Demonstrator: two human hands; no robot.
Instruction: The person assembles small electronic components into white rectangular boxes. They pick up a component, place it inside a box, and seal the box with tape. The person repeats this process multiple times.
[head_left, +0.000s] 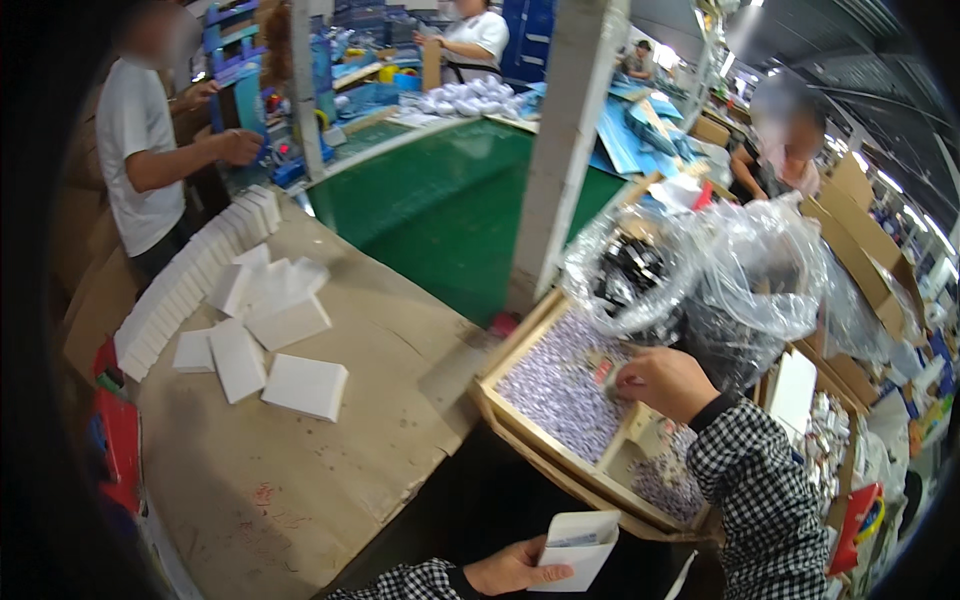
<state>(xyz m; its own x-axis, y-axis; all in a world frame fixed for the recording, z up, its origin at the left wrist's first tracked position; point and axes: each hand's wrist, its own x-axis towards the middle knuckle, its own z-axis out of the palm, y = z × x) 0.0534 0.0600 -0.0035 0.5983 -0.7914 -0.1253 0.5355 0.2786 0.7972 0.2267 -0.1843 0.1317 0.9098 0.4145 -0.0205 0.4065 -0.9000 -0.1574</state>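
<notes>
My left hand (508, 570), low in the view, is closed on a white paper envelope (590, 562) whose flap stands up; a bluish-grey patch shows just inside its mouth. My right hand (668, 384) is over a wooden tray (532, 438) to the right, fingers bent down and pressed together at its contents. Whatever those fingertips hold is hidden. Many tiny pale-purple pieces (560, 388) fill the tray's large compartment. More of them lie in a smaller compartment nearer me, beside a wooden divider.
On the brown table (330, 480) lie loose white packets (306, 386) and a long row of white packets (190, 290). Clear plastic bags (755, 265) with dark pieces stand behind the tray. A post (570, 150) rises before a green surface (420, 210). Several people work around.
</notes>
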